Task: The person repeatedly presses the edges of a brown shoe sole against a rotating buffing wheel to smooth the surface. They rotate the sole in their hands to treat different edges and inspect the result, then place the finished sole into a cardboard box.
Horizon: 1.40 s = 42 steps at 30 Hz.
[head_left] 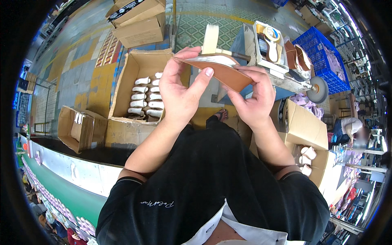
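Above the floor in front of my chest, I hold a brown leather piece with a white inner side (230,76), which looks like a shoe upper. My left hand (179,85) is closed on its left end, with the thumb on the brown face and the fingers behind. On the other end, my right hand (258,96) pinches the edge between thumb and fingers. The piece is bent, so its white side shows along the top. Just beyond it stands a cream-coloured wheel (210,38) on a dark spindle (234,54).
A carton (116,102) at left holds rows of white shoe lasts; a smaller carton (87,132) sits nearby. At right are a blue machine with a grey wheel (318,90), a tray (273,65), a blue crate (339,75) and cartons (306,126). A green conveyor (61,192) runs lower left.
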Each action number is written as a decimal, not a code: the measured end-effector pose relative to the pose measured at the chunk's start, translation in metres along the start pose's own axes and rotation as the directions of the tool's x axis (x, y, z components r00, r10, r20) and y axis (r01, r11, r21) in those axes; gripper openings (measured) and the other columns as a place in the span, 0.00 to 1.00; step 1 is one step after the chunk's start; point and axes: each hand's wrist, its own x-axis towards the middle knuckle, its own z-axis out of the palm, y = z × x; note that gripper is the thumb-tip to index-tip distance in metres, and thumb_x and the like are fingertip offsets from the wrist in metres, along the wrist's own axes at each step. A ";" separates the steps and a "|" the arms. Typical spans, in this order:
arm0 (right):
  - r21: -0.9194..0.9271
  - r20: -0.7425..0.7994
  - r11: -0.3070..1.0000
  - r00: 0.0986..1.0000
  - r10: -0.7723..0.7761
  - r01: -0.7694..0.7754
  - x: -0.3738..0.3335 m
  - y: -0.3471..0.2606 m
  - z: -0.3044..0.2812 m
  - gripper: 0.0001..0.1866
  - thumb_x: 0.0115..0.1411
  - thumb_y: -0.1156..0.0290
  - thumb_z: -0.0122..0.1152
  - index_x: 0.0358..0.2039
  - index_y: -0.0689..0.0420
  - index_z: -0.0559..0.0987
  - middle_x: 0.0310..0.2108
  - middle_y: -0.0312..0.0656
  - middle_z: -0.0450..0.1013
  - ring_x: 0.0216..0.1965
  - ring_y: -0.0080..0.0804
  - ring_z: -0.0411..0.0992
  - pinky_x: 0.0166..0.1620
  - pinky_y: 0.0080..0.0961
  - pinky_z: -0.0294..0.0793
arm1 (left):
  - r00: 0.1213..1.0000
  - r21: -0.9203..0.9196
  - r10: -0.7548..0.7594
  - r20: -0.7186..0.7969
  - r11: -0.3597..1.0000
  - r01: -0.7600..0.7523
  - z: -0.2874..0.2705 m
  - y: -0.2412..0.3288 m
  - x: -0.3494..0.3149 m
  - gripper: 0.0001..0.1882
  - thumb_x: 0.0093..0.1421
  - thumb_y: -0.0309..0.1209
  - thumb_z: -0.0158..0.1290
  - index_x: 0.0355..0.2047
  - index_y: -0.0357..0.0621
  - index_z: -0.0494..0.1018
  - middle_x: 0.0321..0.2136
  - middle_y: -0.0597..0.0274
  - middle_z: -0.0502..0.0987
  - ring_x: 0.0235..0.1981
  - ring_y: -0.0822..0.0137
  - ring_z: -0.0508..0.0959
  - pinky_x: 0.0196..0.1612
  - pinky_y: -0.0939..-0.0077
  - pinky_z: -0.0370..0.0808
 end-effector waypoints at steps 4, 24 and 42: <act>0.057 -0.004 0.998 1.000 -0.003 0.003 0.013 -0.004 -0.004 0.29 0.58 0.85 0.84 0.55 0.65 0.76 0.55 0.54 0.82 0.55 0.40 0.84 0.57 0.33 0.86 | 0.997 -0.005 0.070 -0.018 0.998 -0.070 0.005 0.012 0.014 0.17 0.71 0.24 0.69 0.58 0.35 0.81 0.61 0.49 0.85 0.67 0.59 0.80 0.74 0.59 0.73; 0.108 0.005 0.990 0.995 -0.097 0.096 0.045 -0.009 -0.015 0.30 0.58 0.86 0.84 0.57 0.66 0.76 0.58 0.57 0.79 0.61 0.45 0.83 0.61 0.39 0.87 | 0.966 0.107 0.255 -0.038 0.962 -0.250 -0.006 0.043 0.040 0.23 0.87 0.35 0.44 0.55 0.31 0.87 0.57 0.48 0.89 0.65 0.56 0.81 0.74 0.57 0.71; 0.205 0.046 0.959 0.981 0.189 -0.194 0.036 -0.017 -0.011 0.29 0.61 0.77 0.87 0.57 0.65 0.79 0.49 0.42 0.83 0.47 0.26 0.83 0.51 0.26 0.83 | 0.979 0.040 0.186 -0.077 0.982 -0.184 -0.009 0.037 0.036 0.25 0.87 0.36 0.43 0.54 0.30 0.87 0.56 0.49 0.90 0.66 0.55 0.80 0.76 0.55 0.70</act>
